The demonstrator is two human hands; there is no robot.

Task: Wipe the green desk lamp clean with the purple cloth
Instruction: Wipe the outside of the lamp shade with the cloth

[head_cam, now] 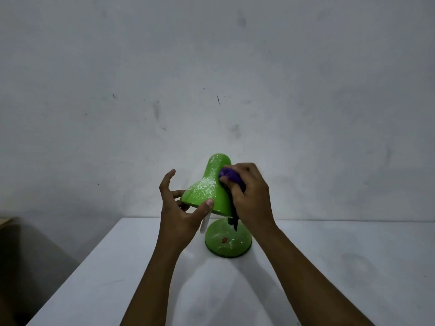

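Head view: white-speckled green desk lamp (207,187), left hand (181,208) pinching its shade rim, right hand (249,191) clutching purple cloth (229,176).

The right hand (249,196) hides most of the purple cloth (229,176) and the lamp's neck.

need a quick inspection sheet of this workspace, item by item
surface: white table, bare where visible
job's things: green lamp stands upright on the table; white specks on its shade and base; purple cloth pressed to the right side of the shade
clutter: nothing seen
grippers: left hand steadies the shade rim, thumb on top, fingers under; right hand grips the cloth
cables: nothing clearly seen; a dark strip hangs below the right hand, cannot tell whether cloth or cord
surroundings: scuffed grey wall behind; brown object at far left, unclear
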